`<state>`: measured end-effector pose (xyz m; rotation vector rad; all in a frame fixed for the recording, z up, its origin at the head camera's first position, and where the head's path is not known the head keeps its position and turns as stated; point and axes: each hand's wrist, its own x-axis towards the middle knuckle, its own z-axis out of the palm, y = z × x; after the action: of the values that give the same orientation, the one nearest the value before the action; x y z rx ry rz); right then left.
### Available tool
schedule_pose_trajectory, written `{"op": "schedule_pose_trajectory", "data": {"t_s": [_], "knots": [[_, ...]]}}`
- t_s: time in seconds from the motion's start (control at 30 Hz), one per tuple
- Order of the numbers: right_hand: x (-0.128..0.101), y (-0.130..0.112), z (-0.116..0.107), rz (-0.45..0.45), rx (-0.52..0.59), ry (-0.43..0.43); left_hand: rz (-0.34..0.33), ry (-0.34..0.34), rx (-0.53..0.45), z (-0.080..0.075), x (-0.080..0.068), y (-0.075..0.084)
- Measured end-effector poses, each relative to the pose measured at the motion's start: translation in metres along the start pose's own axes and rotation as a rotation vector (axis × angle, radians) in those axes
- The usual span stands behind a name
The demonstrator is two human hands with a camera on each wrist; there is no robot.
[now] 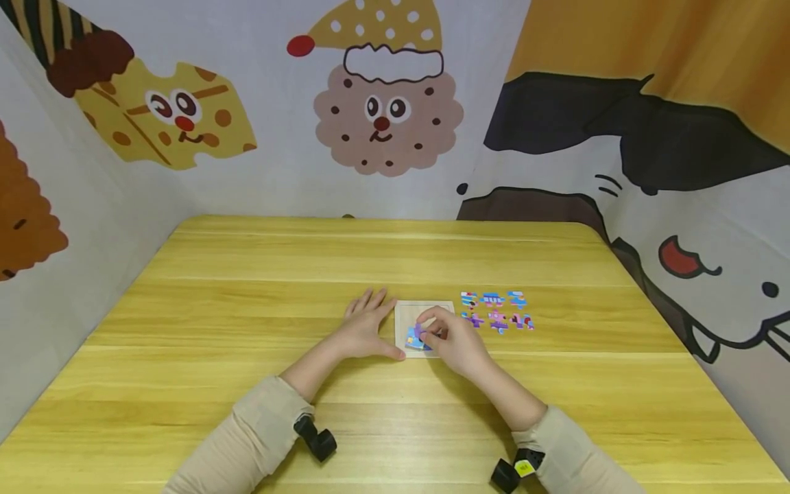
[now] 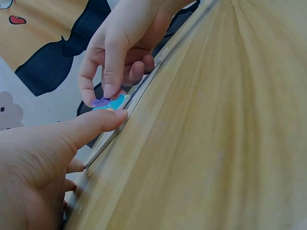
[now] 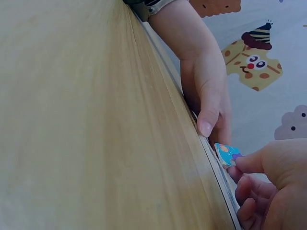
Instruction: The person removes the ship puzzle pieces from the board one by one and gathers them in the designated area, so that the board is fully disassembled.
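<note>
A square wooden puzzle tray [image 1: 401, 312] lies on the table, with blue puzzle pieces [image 1: 412, 341] in its lower left part. My left hand [image 1: 367, 329] rests flat along the tray's left edge, fingers spread and thumb at the near left corner. Between thumb and index finger, my right hand [image 1: 459, 345] pinches a purple puzzle piece [image 1: 419, 330] against the blue ones. In the left wrist view the purple piece [image 2: 100, 102] shows under the right fingertips. The right wrist view shows a blue piece [image 3: 225, 153] beside the right thumb. The right hand hides part of the tray.
Several loose puzzle pieces [image 1: 492, 300] lie in two rows right of the tray, pink and purple ones [image 1: 497, 320] in the nearer row. The wooden table [image 1: 247, 288] meets a cartoon-printed cloth [image 1: 271, 185] at its back and sides.
</note>
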<state>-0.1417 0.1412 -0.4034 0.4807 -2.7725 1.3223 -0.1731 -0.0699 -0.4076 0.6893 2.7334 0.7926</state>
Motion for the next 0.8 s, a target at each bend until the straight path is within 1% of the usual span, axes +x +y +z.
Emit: {"op": "schedule_pose_trajectory", "data": {"t_s": [0.2, 0.37, 0.53, 0.63, 0.8], "knots": [[0.0, 0.0, -0.004, 0.024, 0.045, -0.007, -0.005, 0.001, 0.004, 0.0, 0.0, 0.0], [-0.001, -0.003, -0.012, 0.047, 0.1, -0.017, -0.012, 0.008, 0.004, 0.002, 0.002, -0.001], [-0.002, -0.001, -0.025, 0.036, 0.161, -0.018, -0.022, -0.004, 0.004, 0.003, 0.002, -0.002], [-0.005, 0.001, -0.033, 0.017, 0.197, -0.005, -0.015, -0.004, -0.002, 0.003, 0.002, -0.002], [-0.011, 0.01, -0.044, 0.013, 0.216, 0.015, -0.012, -0.008, -0.005, 0.002, 0.001, -0.002]]}}
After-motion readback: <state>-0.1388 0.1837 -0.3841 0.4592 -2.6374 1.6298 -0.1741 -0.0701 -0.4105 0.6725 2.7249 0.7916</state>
